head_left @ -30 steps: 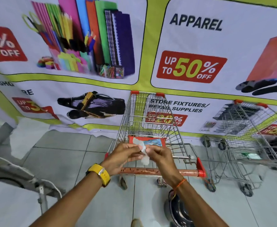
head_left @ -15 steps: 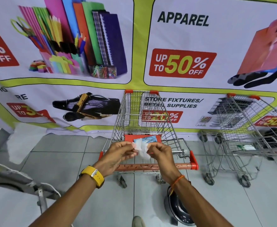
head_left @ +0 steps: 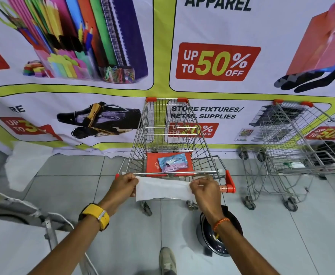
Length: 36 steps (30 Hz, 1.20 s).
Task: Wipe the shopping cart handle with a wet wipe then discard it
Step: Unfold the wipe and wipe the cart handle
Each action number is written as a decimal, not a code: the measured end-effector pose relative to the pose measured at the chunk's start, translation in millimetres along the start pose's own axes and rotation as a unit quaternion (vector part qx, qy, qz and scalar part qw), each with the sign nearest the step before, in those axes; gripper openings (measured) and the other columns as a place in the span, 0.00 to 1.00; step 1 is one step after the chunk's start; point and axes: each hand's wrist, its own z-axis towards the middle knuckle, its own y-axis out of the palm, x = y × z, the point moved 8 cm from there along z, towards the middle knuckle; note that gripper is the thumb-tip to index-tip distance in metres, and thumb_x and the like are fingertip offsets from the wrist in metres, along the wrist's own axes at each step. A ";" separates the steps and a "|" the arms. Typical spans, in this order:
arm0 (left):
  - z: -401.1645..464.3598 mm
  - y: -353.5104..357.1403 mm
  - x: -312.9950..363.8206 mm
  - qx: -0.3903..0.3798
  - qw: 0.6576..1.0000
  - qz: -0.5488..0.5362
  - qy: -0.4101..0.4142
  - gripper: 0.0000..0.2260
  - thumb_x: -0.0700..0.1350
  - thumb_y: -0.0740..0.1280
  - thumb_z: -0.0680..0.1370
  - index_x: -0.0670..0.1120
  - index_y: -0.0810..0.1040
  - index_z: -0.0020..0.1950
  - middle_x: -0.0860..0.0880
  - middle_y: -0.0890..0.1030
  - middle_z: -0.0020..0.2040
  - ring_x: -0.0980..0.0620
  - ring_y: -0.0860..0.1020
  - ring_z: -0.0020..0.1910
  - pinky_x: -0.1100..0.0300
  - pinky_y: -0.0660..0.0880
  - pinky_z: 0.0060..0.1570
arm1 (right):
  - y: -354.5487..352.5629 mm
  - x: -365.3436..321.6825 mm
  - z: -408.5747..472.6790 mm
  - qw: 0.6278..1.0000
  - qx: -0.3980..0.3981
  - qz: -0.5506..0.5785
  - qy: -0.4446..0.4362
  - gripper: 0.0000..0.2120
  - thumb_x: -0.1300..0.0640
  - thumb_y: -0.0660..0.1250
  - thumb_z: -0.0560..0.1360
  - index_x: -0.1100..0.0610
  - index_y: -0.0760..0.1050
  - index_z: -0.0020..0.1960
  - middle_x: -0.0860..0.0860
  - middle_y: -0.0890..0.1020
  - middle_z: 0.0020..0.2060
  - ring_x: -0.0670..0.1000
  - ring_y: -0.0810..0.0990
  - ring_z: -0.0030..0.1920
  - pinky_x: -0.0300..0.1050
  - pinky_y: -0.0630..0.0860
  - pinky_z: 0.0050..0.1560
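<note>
A white wet wipe is stretched flat between my two hands, just in front of the shopping cart handle. My left hand pinches its left edge and my right hand pinches its right edge. The wipe and my hands hide most of the copper-coloured handle; only its right end with the red cap shows. The wire shopping cart stands straight ahead. A blue and pink wipes packet lies on its red child seat.
A second wire cart stands to the right. A dark round bin sits on the tiled floor under my right forearm. A grey metal frame is at lower left. A printed banner wall closes the far side.
The wipe was bunched between my hands near the seat. My hands have moved apart and down, and the wipe is now spread wide in front of the handle.
</note>
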 end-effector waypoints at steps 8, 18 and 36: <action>16.5 17.2 9.2 0.024 0.956 0.263 0.128 0.10 0.45 0.65 0.74 0.49 0.74 0.33 0.44 0.84 0.38 0.43 0.80 0.39 0.51 0.75 0.41 | 10.8 -0.6 13.6 0.960 0.040 -0.264 -0.084 0.05 0.51 0.72 0.74 0.49 0.86 0.47 0.53 0.81 0.51 0.58 0.77 0.57 0.58 0.71 0.58; 39.6 18.7 -4.9 0.016 0.948 0.271 0.168 0.07 0.46 0.68 0.71 0.46 0.82 0.35 0.48 0.86 0.38 0.49 0.81 0.38 0.55 0.76 0.43 | 28.8 -17.9 6.6 0.948 0.082 -0.226 -0.208 0.06 0.61 0.70 0.77 0.57 0.82 0.53 0.55 0.84 0.54 0.58 0.79 0.53 0.55 0.78 0.53; 90.5 -26.4 -65.0 -0.022 0.957 0.210 0.198 0.31 0.63 0.47 0.80 0.47 0.65 0.76 0.55 0.61 0.75 0.54 0.51 0.78 0.58 0.51 0.75 | 180.6 -44.9 -49.3 0.904 0.007 -0.241 -0.354 0.12 0.44 0.62 0.83 0.43 0.80 0.62 0.44 0.86 0.54 0.53 0.82 0.51 0.54 0.71 0.56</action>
